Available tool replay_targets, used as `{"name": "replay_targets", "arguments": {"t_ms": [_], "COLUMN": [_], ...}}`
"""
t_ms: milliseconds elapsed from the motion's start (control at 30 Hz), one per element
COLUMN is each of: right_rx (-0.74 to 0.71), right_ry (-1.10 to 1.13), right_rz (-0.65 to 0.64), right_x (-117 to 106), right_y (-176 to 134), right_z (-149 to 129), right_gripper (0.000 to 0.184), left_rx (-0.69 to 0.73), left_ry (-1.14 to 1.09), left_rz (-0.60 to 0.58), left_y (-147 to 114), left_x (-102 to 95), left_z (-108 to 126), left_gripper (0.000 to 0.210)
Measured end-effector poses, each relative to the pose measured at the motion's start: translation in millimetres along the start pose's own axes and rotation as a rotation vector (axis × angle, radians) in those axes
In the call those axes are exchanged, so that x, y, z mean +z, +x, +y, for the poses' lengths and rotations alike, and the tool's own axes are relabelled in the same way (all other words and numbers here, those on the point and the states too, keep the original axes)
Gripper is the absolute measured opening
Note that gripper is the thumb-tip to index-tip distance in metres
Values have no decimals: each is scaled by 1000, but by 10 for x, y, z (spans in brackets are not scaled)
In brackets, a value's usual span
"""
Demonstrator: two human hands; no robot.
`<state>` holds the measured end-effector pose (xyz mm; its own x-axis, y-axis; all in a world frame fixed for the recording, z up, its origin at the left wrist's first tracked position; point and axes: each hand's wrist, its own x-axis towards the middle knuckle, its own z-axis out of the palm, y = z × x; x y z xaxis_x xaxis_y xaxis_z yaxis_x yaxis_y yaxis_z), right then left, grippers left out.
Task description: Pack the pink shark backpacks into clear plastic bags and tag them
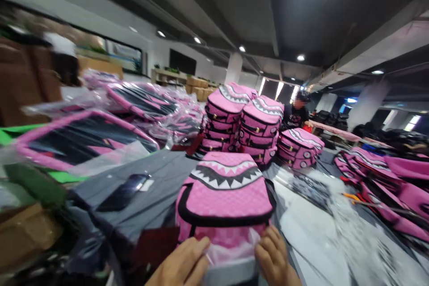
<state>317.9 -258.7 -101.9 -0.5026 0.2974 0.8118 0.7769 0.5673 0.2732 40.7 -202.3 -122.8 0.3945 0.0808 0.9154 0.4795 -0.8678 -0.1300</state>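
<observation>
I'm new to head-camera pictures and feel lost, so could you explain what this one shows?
No machine here: these are a person's bare hands, seen by one camera on that person's head, looking forward and down. The left hand and right hand hold pale translucent plastic at the near end of a pink shark-tooth backpack. It lies on a table covered in grey cloth. Beyond are stacks of similar backpacks; farther left lie plastic-wrapped pink-and-black bags.

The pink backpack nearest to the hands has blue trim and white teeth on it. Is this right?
Not quite: the head view shows black trim, not blue. The pink backpack nearest to the left hand and right hand does have white teeth.
</observation>
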Motion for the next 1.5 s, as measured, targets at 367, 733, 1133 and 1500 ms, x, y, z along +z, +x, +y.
{"name": "replay_targets", "arguments": {"t_ms": [367,733,1133,1500], "right_rx": [11,326,-52,-207], "right_ry": [264,284,242,197], "right_rz": [-363,-829,-650,-920], "right_x": [-2,-120,-252,-269], "right_y": [-642,-160,-38,406], "right_z": [-309,-249,-165,-29], "right_gripper": [26,14,16,20], "left_rx": [-26,-69,168,239], "left_ry": [-101,-38,-68,-564], "left_rz": [-175,-292,-413,-535], "left_y": [-686,-168,-119,23], "left_x": [-6,-92,68,138], "left_z": [351,239,131,-63], "left_gripper": [14,33,41,18]}}
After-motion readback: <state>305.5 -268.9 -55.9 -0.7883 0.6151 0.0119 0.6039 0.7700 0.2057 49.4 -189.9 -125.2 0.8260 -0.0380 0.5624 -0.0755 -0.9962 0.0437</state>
